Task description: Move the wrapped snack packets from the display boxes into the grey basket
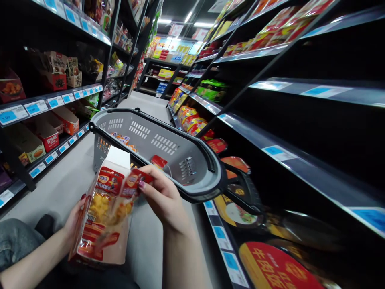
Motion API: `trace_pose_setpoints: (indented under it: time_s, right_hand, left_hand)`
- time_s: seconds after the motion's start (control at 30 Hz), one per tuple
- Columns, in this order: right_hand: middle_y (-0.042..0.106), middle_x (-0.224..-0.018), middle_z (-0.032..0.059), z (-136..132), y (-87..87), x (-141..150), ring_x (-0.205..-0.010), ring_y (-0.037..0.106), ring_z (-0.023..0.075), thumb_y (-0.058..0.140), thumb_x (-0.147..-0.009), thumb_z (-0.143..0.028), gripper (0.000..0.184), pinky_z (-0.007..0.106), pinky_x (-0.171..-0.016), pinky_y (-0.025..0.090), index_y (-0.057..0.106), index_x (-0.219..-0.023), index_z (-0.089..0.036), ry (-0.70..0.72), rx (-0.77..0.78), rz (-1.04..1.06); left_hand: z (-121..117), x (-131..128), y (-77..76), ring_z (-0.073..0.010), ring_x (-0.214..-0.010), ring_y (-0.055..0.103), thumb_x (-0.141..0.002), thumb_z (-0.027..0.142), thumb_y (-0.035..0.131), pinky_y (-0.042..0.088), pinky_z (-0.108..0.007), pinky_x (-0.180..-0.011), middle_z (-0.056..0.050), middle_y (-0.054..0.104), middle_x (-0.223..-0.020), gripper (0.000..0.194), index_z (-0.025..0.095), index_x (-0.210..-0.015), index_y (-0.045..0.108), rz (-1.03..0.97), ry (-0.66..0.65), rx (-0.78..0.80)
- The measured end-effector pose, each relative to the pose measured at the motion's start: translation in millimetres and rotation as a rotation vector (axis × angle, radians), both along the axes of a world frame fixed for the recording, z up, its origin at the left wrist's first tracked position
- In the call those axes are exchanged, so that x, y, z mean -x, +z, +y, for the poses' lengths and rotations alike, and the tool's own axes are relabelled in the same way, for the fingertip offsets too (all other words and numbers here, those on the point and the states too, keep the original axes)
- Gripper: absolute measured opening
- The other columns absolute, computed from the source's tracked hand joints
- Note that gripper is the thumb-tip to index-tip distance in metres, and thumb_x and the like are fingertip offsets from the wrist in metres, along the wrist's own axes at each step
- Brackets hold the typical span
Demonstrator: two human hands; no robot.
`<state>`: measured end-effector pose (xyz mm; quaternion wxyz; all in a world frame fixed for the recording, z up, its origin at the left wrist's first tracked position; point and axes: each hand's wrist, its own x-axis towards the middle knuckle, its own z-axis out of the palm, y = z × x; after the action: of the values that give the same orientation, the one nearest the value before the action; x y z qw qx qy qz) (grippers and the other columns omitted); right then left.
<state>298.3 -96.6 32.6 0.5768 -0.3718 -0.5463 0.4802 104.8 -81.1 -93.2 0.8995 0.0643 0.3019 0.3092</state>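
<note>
R-side shelf (315, 176): holds round tubs (276, 267) low dn, green bags (212, 89) & red-yellow bags (192, 120) farther along.
Gray basket (182, 158): just beyond carton (118, 159); holds orange-white pkts (124, 140) at L end, plus small red pkt (159, 161).
Carton: tilted, w/ white back flap; holds red-yellow pkts (99, 204).
R hand (164, 196): pinches loose pkt (123, 208) by top, thumb vs fingers.
L hand (75, 216): grips carton's L side.
Loose pkt: blurred, in front of carton.

Shop: shelves (361, 96), packaged food (194, 120), blue-white price labels (36, 107), grey shopping basket (194, 147).
</note>
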Motion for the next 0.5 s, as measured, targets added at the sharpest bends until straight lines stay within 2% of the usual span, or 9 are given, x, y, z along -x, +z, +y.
trace_pose_setpoints:
  time_s: [0.1, 0.2, 0.27, 0.37, 0.43, 0.5]
  right_hand:
    - [0.043, -0.055, -0.0079, 7, -4.9, 10, -0.044, 0.038, 0.0093, 0.066, -0.077, -0.039, 0.022, 0.021, -0.045, 0.035, 0.05, -0.076, -0.025, 0.074, -0.111, 0.448]
    - [0.028, -0.052, -0.0098, 12, -6.9, 18, -0.037, 0.015, 0.007, 0.057, -0.084, -0.038, 0.025, 0.017, -0.035, 0.019, 0.042, -0.07, -0.024, 0.209, -0.13, 0.78]
    - [0.025, -0.054, -0.0097, 13, -7.5, 21, -0.039, 0.009, 0.0064, 0.054, -0.085, -0.033, 0.024, 0.016, -0.035, 0.013, 0.039, -0.069, -0.023, 0.282, -0.083, 0.866]
    - [0.024, -0.055, -0.0097, 11, -9.0, 21, -0.039, 0.007, 0.0057, 0.054, -0.084, -0.029, 0.024, 0.015, -0.035, 0.011, 0.036, -0.069, -0.023, 0.313, -0.056, 0.932]
    - [0.023, -0.054, -0.0097, 10, -10.0, 20, -0.039, 0.007, 0.0059, 0.051, -0.086, -0.034, 0.026, 0.015, -0.034, 0.009, 0.034, -0.069, -0.023, 0.308, -0.045, 0.95]
    - [0.022, -0.054, -0.0095, 9, -10.2, 20, -0.039, 0.005, 0.0065, 0.045, -0.089, -0.042, 0.03, 0.016, -0.034, 0.008, 0.033, -0.068, -0.023, 0.277, -0.026, 0.948]
  left_hand:
    - [0, 0, -5.5, -0.0251, -0.092, 0.07, -0.091, 0.035, 0.044, 0.048, -0.038, -0.095, -0.011, 0.076, -0.087, 0.041, 0.004, -0.112, 0.061, 0.025, 0.055, 0.065]
    - [1, 0, -12.2, -0.0267, -0.097, 0.068, -0.086, 0.036, 0.052, 0.048, -0.041, -0.096, -0.01, 0.075, -0.096, 0.053, 0.007, -0.13, 0.048, 0.007, 0.072, 0.089]
    - [1, -1, -11.1, -0.0277, -0.1, 0.068, -0.086, 0.035, 0.053, 0.047, -0.042, -0.097, -0.009, 0.074, -0.099, 0.058, 0.01, -0.136, 0.041, 0.005, 0.075, 0.084]
    - [1, -1, -1.1, -0.027, -0.101, 0.067, -0.091, 0.033, 0.043, 0.049, -0.042, -0.095, -0.008, 0.074, -0.1, 0.053, 0.014, -0.14, 0.035, 0.03, 0.062, 0.115]
    - [2, -1, 3.7, -0.0267, -0.1, 0.068, -0.093, 0.034, 0.036, 0.051, -0.042, -0.092, -0.008, 0.074, -0.099, 0.051, 0.015, -0.141, 0.033, 0.051, 0.041, 0.141]
    - [2, 2, 1.2, -0.0272, -0.101, 0.068, -0.093, 0.035, 0.035, 0.052, -0.041, -0.09, -0.008, 0.074, -0.101, 0.051, 0.015, -0.14, 0.034, 0.016, 0.004, 0.129]
